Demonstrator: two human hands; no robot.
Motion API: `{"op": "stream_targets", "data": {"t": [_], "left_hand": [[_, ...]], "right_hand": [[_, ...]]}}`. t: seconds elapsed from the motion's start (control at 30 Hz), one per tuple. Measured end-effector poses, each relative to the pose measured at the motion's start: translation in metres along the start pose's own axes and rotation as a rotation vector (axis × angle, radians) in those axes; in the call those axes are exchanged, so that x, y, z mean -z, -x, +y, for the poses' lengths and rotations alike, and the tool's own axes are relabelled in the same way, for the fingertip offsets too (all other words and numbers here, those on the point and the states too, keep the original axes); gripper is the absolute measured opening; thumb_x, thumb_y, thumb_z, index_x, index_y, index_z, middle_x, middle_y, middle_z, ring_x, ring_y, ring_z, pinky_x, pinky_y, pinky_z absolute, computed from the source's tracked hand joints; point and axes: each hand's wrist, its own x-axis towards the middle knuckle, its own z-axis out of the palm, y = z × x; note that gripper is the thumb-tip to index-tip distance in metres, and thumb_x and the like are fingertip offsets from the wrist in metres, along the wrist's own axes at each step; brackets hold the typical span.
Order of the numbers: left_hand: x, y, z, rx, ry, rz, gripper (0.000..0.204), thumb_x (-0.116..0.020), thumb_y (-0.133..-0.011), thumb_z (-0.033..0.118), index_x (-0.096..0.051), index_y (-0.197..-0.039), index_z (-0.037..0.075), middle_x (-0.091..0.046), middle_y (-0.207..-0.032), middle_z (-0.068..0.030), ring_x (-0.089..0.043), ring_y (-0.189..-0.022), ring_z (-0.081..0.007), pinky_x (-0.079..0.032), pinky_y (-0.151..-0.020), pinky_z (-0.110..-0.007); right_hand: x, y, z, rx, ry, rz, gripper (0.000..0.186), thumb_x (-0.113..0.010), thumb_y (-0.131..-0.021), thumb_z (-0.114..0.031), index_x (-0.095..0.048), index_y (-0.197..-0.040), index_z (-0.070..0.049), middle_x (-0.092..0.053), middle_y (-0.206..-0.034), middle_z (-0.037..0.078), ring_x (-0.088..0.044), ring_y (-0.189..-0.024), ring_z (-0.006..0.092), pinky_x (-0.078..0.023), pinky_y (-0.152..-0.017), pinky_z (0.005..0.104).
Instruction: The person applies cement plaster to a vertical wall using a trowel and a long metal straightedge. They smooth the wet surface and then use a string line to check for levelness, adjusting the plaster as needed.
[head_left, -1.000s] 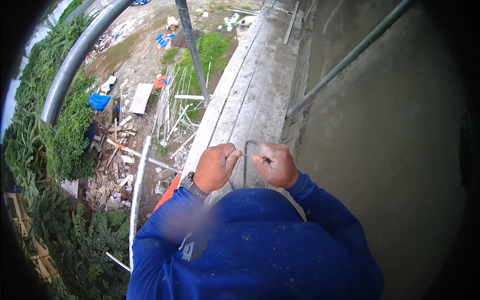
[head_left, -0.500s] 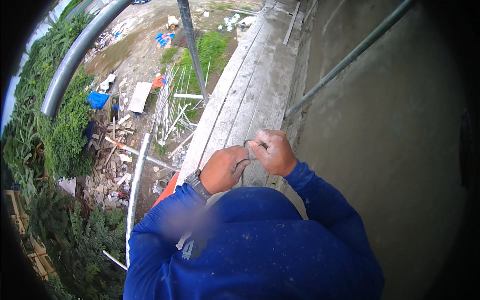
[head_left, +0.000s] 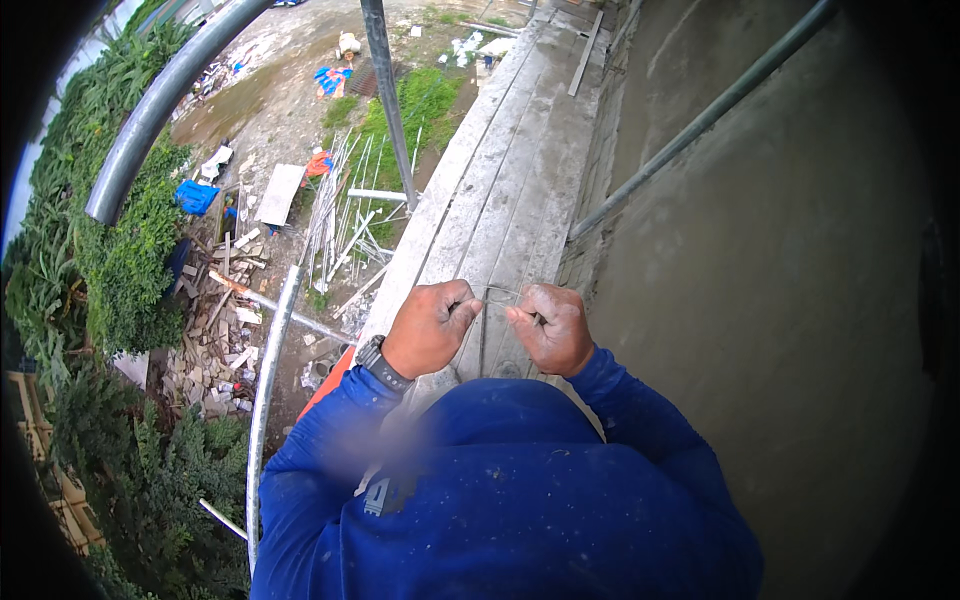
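Note:
My left hand (head_left: 430, 326) and my right hand (head_left: 553, 328) are both closed on a thin dark wire (head_left: 492, 300) held in front of my chest. The wire bends between the two hands and a strand hangs down between them. A dark watch sits on my left wrist. My blue sleeves and blue top fill the lower middle of the view. Below the hands run the grey wooden planks (head_left: 500, 180) of a scaffold walkway.
A grey plastered wall (head_left: 780, 300) rises on the right with a slanted metal pipe (head_left: 700, 120) against it. Scaffold tubes (head_left: 160, 110) cross at the left and top. Far below lie rubble, boards, white bars and green bushes (head_left: 120, 270).
My hands have drawn apart again after being bunched together half a second ago, and the wire now spans the gap between them.

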Motion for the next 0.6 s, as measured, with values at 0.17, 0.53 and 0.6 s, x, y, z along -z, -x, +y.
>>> {"op": "stream_targets", "data": {"t": [0.17, 0.53, 0.6], "left_hand": [[-0.005, 0.003, 0.001, -0.031, -0.006, -0.017, 0.019, -0.070, -0.092, 0.010, -0.059, -0.079, 0.000, -0.057, -0.067, -0.0202, -0.055, -0.058, -0.0371, -0.045, -0.057, -0.042], [-0.022, 0.008, 0.009, -0.258, -0.194, -0.067, 0.017, -0.069, -0.089, 0.010, -0.055, -0.083, 0.003, -0.058, -0.075, -0.0195, -0.058, -0.072, -0.0445, -0.046, -0.062, -0.048], [-0.017, 0.007, 0.005, -0.206, -0.182, -0.022, 0.017, -0.070, -0.089, 0.010, -0.056, -0.082, 0.002, -0.059, -0.075, -0.0194, -0.059, -0.072, -0.0446, -0.046, -0.062, -0.048]], "right_hand": [[0.007, 0.000, 0.000, -0.039, 0.056, -0.008, 0.023, -0.071, -0.088, -0.004, -0.053, -0.072, -0.003, -0.052, -0.064, 0.015, -0.053, -0.057, 0.0334, -0.040, -0.054, 0.0416], [0.000, -0.011, 0.034, -0.197, 0.060, 0.040, 0.026, -0.069, -0.091, -0.009, -0.052, -0.073, -0.001, -0.053, -0.062, 0.015, -0.053, -0.054, 0.0284, -0.042, -0.054, 0.0398], [0.002, -0.009, 0.032, -0.216, 0.062, 0.058, 0.027, -0.069, -0.092, -0.009, -0.052, -0.072, -0.001, -0.053, -0.061, 0.015, -0.053, -0.053, 0.0264, -0.041, -0.054, 0.0390]]}}
